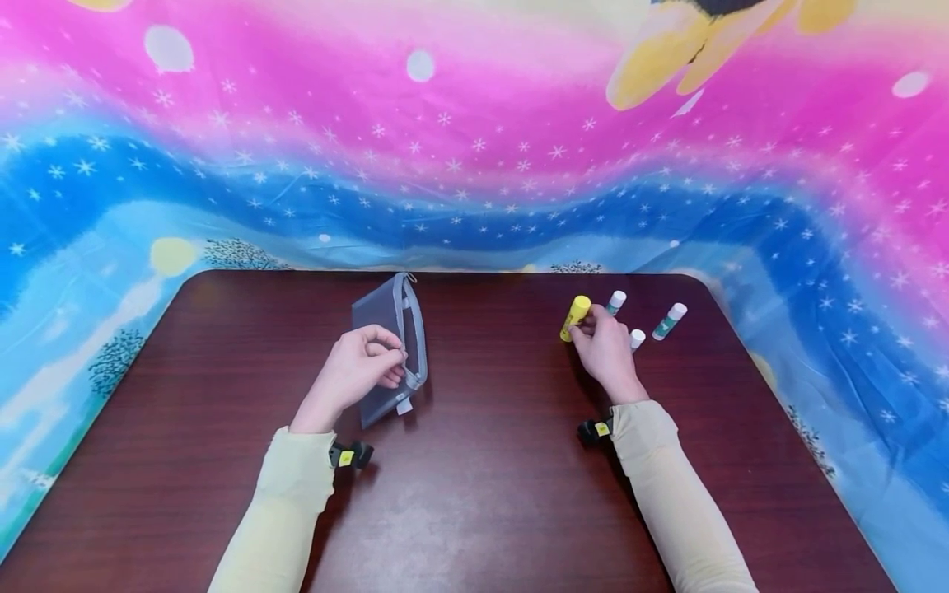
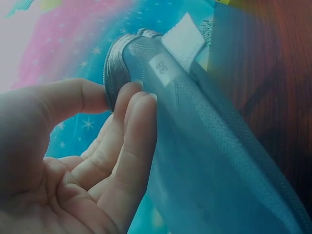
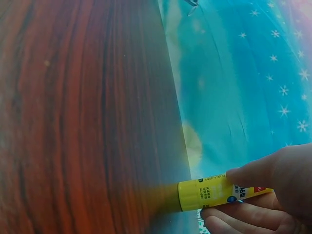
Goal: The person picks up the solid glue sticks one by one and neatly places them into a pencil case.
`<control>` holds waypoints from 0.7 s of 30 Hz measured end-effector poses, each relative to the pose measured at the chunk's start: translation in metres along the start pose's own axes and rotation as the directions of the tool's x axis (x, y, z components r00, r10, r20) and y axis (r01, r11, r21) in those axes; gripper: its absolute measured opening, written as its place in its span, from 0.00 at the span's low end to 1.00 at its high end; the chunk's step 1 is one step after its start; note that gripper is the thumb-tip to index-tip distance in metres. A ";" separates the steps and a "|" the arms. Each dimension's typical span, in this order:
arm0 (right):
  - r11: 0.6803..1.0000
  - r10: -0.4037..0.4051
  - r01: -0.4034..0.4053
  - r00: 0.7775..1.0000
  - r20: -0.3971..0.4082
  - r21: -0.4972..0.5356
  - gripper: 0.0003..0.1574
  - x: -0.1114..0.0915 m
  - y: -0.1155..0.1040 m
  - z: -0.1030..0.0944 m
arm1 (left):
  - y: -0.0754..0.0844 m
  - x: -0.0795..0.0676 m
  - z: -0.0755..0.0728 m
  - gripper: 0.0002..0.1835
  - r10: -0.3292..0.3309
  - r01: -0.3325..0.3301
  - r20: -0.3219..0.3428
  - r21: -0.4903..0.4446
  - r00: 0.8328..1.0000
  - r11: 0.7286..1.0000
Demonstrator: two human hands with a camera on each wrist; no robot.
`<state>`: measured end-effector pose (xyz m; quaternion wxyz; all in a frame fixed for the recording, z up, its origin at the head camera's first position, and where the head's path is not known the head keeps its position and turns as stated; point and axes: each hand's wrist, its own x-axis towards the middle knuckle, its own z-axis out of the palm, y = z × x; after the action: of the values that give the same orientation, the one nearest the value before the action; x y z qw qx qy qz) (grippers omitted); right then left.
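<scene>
A grey zip pouch (image 1: 376, 313) stands on its side at the middle left of the table, its zipped mouth spread toward the right. At that mouth, my left hand (image 1: 354, 368) pinches the zip edge between thumb and fingers. The left wrist view shows the pouch's white tag (image 2: 185, 43) close beyond the fingertips. My right hand (image 1: 608, 352) grips a yellow glue stick (image 1: 580, 308), which stands nearly upright at the back right. Printed lettering on the yellow glue stick (image 3: 204, 193) shows in the right wrist view, between thumb and fingers.
Around my right hand stand three smaller white-capped glue sticks: one green-and-white glue stick (image 1: 670, 322) to the right, another (image 1: 617, 301) behind, and a third glue stick (image 1: 637, 338) partly hidden by the hand. A patterned cloth (image 1: 474, 198) hangs behind the dark wooden table (image 1: 474, 494).
</scene>
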<state>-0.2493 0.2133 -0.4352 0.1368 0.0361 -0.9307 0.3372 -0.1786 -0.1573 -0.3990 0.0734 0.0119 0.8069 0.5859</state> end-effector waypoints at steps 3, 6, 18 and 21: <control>1.000 0.000 0.000 1.000 0.000 -0.002 0.16 0.000 0.001 0.001 | 0.000 0.000 0.000 0.11 0.007 -0.007 -0.006 0.024 1.000 1.000; 1.000 -0.006 0.006 1.000 0.000 -0.002 0.17 0.000 0.001 0.001 | 0.000 0.000 0.000 0.10 0.013 -0.012 -0.015 0.050 1.000 0.999; 0.998 -0.050 0.050 0.999 -0.019 0.030 0.20 0.000 -0.011 0.001 | -0.001 -0.002 0.001 0.08 -0.015 0.016 -0.016 0.062 1.000 0.998; 0.996 -0.070 0.071 0.997 -0.025 0.052 0.20 0.000 -0.020 0.001 | -0.002 -0.002 0.001 0.08 -0.027 0.028 -0.013 0.049 1.000 0.998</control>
<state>-0.2467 0.1975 -0.4239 0.1584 0.0685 -0.9180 0.3571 -0.1767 -0.1573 -0.4011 0.0762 -0.0011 0.8218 0.5647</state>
